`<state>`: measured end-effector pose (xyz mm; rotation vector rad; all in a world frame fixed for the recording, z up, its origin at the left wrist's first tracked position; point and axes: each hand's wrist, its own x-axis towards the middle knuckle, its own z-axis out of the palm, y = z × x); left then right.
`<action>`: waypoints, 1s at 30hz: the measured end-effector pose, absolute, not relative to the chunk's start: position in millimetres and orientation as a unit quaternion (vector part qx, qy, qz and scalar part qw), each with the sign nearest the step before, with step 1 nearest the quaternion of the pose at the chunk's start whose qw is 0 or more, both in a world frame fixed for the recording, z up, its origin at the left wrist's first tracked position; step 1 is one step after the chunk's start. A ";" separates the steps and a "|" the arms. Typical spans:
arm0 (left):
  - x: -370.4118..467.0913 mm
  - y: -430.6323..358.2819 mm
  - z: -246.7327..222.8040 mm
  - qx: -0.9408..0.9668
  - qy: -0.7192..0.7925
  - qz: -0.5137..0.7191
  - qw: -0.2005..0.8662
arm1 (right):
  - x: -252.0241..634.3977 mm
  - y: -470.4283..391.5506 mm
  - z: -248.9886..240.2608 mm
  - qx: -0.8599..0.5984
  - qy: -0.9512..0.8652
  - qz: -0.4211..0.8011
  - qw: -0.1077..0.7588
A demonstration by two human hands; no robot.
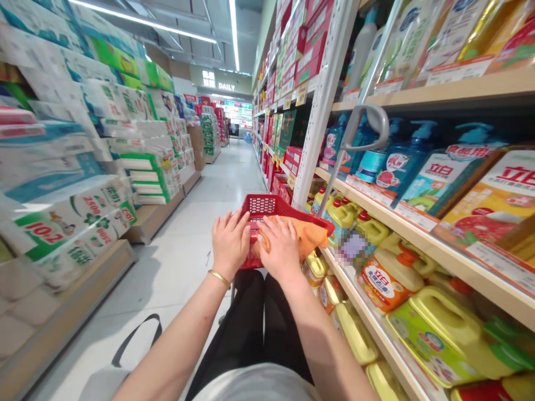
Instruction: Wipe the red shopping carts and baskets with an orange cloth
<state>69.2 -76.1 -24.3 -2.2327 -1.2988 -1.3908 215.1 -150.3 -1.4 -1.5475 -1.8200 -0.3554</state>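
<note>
A red plastic shopping basket [264, 206] with a mesh wall stands in front of my knees. My left hand [229, 240] rests at its left side, fingers stretched and slightly spread, holding nothing. An orange cloth [311, 236] drapes over the basket's right side. My right hand [280, 248] lies on this cloth with fingers bent over it, and a fold shows by the thumb. A long grey pull handle [334, 181] leans up to the right from beside the basket, in front of the shelf.
Shelves to the right carry pump bottles [395, 167] and yellow-capped jugs of detergent [390, 275]. Stacked tissue packs [73, 223] line the left side on a low platform [79, 312]. A pale tiled aisle floor [228, 172] runs ahead. A grey bag [104, 381] is at lower left.
</note>
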 end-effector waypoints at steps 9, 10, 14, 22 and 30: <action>74.0 -78.3 -23.3 -0.750 -0.437 -0.489 0.083 | 324.8 -146.5 -15.0 -0.720 -0.535 -0.145 0.417; 73.5 -78.0 -23.3 -0.749 -0.438 -0.490 0.080 | 313.6 -145.1 -14.7 -0.719 -0.537 -0.148 0.416; 68.9 -76.2 -24.1 -0.754 -0.442 -0.479 0.081 | 240.0 -145.6 -6.7 -0.658 -0.633 -0.152 0.380; 70.3 -77.1 -24.3 -0.762 -0.439 -0.470 0.079 | 286.0 -150.3 -0.4 -0.662 -0.648 -0.112 0.359; 71.6 -76.0 -24.4 -0.751 -0.448 -0.477 0.083 | 255.0 -150.5 -3.8 -0.683 -0.612 -0.125 0.379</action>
